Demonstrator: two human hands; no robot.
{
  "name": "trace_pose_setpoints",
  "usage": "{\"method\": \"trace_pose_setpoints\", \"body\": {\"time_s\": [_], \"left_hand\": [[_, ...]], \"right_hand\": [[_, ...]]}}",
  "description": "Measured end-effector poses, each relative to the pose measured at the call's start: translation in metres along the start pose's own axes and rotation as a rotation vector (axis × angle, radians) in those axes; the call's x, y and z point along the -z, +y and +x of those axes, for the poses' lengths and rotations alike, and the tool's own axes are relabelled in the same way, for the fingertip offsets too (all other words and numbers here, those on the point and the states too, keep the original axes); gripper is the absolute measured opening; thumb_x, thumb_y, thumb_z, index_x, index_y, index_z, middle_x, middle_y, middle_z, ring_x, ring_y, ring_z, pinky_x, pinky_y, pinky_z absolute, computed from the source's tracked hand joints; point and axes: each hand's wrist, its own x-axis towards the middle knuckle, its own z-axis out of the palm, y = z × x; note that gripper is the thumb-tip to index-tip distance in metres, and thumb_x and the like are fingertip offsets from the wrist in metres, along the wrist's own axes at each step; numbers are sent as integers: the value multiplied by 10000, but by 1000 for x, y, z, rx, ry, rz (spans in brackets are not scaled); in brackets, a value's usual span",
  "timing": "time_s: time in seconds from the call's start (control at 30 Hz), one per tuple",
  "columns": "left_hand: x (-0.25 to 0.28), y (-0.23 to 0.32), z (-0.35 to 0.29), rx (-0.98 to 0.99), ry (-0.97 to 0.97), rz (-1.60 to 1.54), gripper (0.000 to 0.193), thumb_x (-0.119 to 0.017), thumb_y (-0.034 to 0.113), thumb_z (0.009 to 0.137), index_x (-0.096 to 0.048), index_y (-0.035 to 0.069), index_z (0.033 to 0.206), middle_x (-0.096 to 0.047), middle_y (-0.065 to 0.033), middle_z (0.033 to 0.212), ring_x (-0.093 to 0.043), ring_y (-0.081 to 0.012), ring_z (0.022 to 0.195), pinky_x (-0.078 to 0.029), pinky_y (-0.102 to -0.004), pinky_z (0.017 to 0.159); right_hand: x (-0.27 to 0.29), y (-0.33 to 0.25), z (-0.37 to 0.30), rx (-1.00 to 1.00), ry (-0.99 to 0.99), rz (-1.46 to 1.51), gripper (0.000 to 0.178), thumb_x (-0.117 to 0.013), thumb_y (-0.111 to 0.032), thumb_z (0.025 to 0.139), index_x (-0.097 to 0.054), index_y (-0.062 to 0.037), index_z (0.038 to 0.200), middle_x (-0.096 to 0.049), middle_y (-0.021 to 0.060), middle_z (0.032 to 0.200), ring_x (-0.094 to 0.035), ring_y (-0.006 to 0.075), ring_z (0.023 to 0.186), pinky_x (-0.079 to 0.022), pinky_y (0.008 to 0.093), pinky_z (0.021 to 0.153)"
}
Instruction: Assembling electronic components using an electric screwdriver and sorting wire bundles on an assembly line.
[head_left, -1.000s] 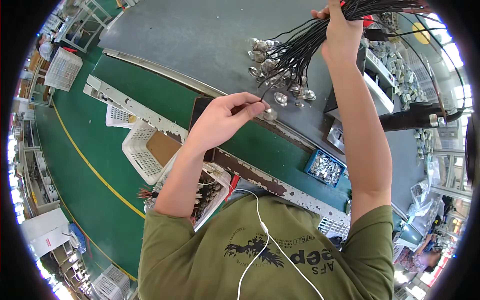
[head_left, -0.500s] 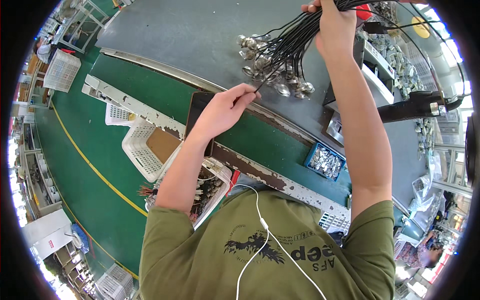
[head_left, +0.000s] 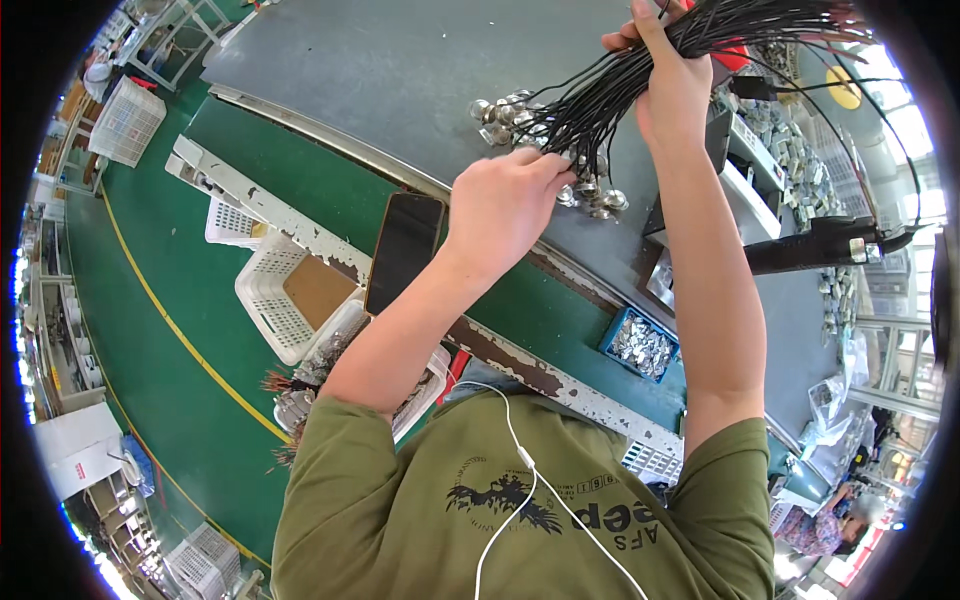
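Note:
A thick bundle of black cables (head_left: 610, 98) runs through my right hand (head_left: 675, 85), whose fingers are wrapped round it above the grey worktop. Round silvery metal parts (head_left: 606, 202) hang or lie at the cables' lower ends. My left hand (head_left: 505, 205) is at those ends, its thumb and forefinger pressed together against the cables. What sits between these fingertips is hidden by the hand. From the other side of my right hand, the cables spread toward the upper right.
A dark phone (head_left: 405, 250) lies by my left forearm. A blue tray of small metal pieces (head_left: 640, 345) stands near my right forearm. White baskets (head_left: 275, 300) are at the left, below the table's edge. A black arm-like fixture (head_left: 815, 246) juts in at the right.
My left hand has moved right and forward, from a single cable drawn out at the bundle's near side to the cluster of metal ends. My right hand still grips the bundle.

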Motion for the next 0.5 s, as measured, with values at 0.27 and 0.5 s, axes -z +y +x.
{"method": "trace_pose_setpoints", "body": {"time_s": [0.27,0.5], "left_hand": [[39,-17,8,183,72,-272,159,-674,224,858,-692,92,945,-677,-87,865,-650,-231,746,-517,-316,682],[57,-62,-5,479,-141,-691,424,-582,376,960,-557,44,1222,-633,-42,1067,-579,-134,979,-474,-289,813]], "right_hand": [[-21,-37,-19,-7,121,-124,274,-656,-188,907,-562,-1,1083,-396,-9,508,-429,119,421,-414,284,496],[-10,-61,-21,43,-247,175,176,-540,-37,926,-574,-49,1099,-282,-58,575,-265,66,510,-292,262,554]]}}
